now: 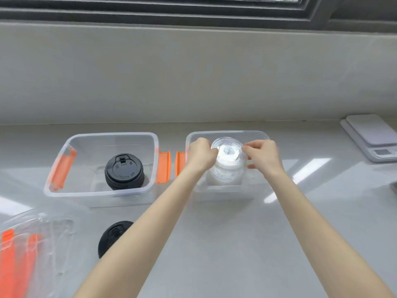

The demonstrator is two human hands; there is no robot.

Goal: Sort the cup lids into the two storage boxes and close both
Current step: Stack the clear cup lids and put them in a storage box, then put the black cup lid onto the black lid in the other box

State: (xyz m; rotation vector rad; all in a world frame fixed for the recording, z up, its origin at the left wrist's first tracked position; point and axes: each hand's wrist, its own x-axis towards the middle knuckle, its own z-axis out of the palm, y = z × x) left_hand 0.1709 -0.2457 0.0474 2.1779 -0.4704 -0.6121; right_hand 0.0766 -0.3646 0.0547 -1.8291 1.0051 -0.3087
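Two clear storage boxes with orange clasps stand side by side on the counter. The left box (64,192) holds a stack of black cup lids (124,171). Inside the right box (255,134) is a stack of clear cup lids (228,157). My left hand (200,155) pinches the stack's left rim and my right hand (263,155) pinches its right rim, both over the right box. Another black lid (111,236) lies on the counter in front of the left box, partly hidden by my left forearm.
The boxes' clear covers with orange clasps (25,254) lie stacked at the near left corner. A white kitchen scale (373,136) sits at the far right. A wall and window ledge rise behind the boxes.
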